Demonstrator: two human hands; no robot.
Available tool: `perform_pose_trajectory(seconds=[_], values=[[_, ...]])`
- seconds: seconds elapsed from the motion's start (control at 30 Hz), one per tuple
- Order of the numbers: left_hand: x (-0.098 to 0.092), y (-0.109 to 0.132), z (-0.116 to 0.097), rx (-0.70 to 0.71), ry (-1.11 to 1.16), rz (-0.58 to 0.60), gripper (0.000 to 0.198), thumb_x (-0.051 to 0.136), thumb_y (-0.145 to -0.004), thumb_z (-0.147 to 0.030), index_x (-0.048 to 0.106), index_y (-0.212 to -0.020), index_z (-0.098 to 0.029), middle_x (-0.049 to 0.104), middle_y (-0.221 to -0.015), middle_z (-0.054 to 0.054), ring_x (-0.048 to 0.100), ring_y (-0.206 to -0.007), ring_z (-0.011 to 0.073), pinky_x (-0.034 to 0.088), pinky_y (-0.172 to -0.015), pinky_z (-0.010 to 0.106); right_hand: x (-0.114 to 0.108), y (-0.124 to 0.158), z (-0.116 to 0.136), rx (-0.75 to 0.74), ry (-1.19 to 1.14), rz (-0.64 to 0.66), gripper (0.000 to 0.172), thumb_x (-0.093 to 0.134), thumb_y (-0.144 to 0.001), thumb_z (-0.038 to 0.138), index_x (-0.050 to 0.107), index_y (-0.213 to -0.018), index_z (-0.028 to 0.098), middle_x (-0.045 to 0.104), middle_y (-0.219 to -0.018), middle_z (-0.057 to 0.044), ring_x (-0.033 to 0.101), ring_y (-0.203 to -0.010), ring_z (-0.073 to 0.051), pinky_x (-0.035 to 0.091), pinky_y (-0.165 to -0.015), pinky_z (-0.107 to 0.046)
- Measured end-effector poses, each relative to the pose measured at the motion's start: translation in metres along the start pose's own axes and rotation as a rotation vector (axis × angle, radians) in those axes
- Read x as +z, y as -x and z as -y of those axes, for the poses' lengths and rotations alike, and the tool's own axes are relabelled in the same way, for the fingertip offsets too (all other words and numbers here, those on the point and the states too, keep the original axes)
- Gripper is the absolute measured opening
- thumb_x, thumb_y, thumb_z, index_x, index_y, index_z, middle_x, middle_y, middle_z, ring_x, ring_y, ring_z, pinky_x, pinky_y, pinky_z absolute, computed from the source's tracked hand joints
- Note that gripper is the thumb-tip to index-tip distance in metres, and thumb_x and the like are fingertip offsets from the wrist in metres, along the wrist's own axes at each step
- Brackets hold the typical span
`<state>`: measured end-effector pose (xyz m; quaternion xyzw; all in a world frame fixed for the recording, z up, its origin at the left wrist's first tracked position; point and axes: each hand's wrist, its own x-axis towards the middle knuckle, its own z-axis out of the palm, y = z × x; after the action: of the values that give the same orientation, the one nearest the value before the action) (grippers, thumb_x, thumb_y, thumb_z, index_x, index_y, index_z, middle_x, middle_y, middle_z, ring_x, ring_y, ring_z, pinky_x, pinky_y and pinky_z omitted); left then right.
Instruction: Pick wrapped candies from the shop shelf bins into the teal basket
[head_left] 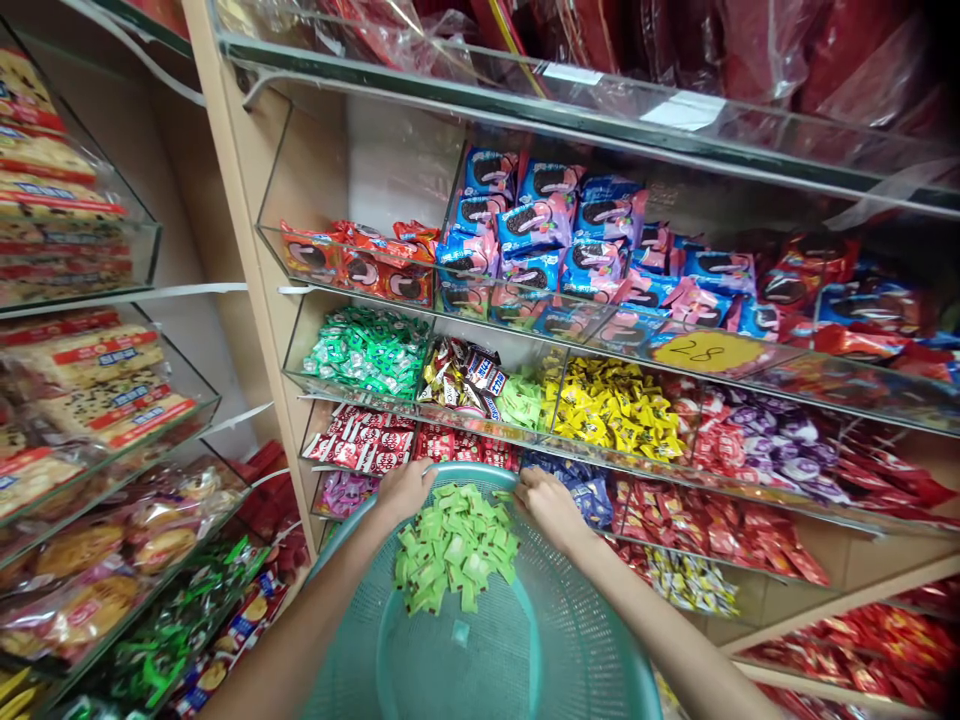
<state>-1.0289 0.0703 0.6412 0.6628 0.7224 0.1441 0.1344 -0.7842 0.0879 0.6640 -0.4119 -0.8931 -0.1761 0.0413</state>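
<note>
A round teal mesh basket [570,640] is tilted in front of me against the candy shelves. A heap of light green wrapped candies [455,545] lies in its upper part. My left hand [403,490] grips the basket's far rim on the left, fingers curled over it. My right hand [546,500] holds the same rim on the right, fingers closed. Just beyond the rim is a shelf bin of red wrapped candies [465,445].
Clear plastic bins hold green candies [367,350], mixed wrappers [469,378], yellow candies [611,405] and purple candies [780,440]. Blue cookie packs [547,225] fill the shelf above, with a yellow price tag [705,351]. Biscuit packs [97,380] line the shelves at left.
</note>
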Motion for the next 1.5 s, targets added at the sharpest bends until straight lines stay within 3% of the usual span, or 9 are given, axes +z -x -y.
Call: perform_pose_trajectory(seconds=[0.9, 1.03, 1.33, 1.5], values=[[-0.004, -0.001, -0.006, 0.018, -0.029, -0.001, 0.040, 0.029, -0.086, -0.041, 0.054, -0.113, -0.025, 0.065, -0.107, 0.007, 0.059, -0.097, 0.0227, 0.043, -0.078, 0.032, 0.010, -0.011, 0.015, 0.009, 0.052, 0.078, 0.015, 0.052, -0.082, 0.021, 0.065, -0.075, 0.016, 0.060, -0.085, -0.009, 0.052, -0.083, -0.020, 0.035, -0.067, -0.030], [-0.004, 0.000, -0.006, 0.008, -0.018, 0.002, 0.041, 0.029, -0.086, -0.042, 0.054, -0.114, -0.024, 0.064, -0.107, 0.007, 0.058, -0.099, 0.0223, 0.042, -0.080, 0.031, -0.011, -0.010, 0.014, 0.052, 0.042, -0.026, 0.023, 0.050, -0.084, 0.032, 0.064, -0.073, 0.016, 0.058, -0.082, -0.008, 0.051, -0.081, -0.020, 0.033, -0.065, -0.029], [-0.001, -0.002, -0.010, 0.025, -0.012, 0.001, 0.044, 0.029, -0.086, -0.043, 0.052, -0.118, -0.023, 0.064, -0.108, 0.008, 0.059, -0.099, 0.0230, 0.042, -0.080, 0.032, -0.096, -0.038, -0.025, 0.093, 0.061, -0.254, 0.029, 0.040, -0.089, 0.028, 0.060, -0.072, 0.016, 0.053, -0.076, -0.005, 0.045, -0.073, -0.015, 0.027, -0.062, -0.027], [0.001, -0.001, -0.010, 0.029, -0.003, -0.009, 0.043, 0.029, -0.086, -0.042, 0.052, -0.117, -0.024, 0.064, -0.108, 0.007, 0.059, -0.099, 0.0229, 0.042, -0.080, 0.032, -0.103, -0.067, -0.048, 0.044, 0.245, -0.216, 0.016, 0.048, -0.084, 0.020, 0.060, -0.073, 0.017, 0.054, -0.082, -0.007, 0.043, -0.081, -0.019, 0.024, -0.063, -0.030]])
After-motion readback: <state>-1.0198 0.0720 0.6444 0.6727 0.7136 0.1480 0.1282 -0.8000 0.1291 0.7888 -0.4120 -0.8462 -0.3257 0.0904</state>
